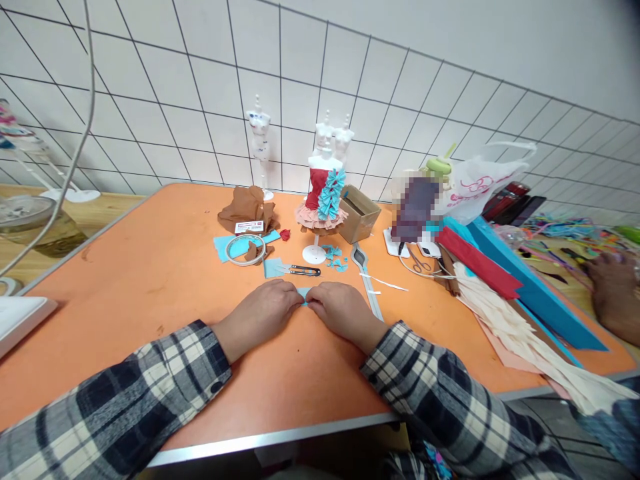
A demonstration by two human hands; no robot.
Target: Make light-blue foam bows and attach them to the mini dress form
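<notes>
Both hands meet at the middle of the orange table, with a small light-blue piece of paper point(303, 292) between them. My left hand point(263, 308) pinches its left side, fingers closed. On the right side my right hand point(343, 310) grips it the same way. The thumbs and fingertips hide most of the piece. Just beyond lie black-handled thread snips point(305, 271) and a light-blue paper square point(273, 268). Behind them a small white mannequin point(323, 162) on a stand wears a red bodice, blue ruffles and a pink skirt. Blue scraps point(336, 252) lie by its base.
Left of the mannequin are a tape roll point(229, 251) and crumpled brown paper point(243, 208). A cardboard box point(361, 217) and scissors point(421, 265) stand or lie to the right. Long blue paper point(545, 293) covers the right side; another person's hand point(615, 290) rests beyond.
</notes>
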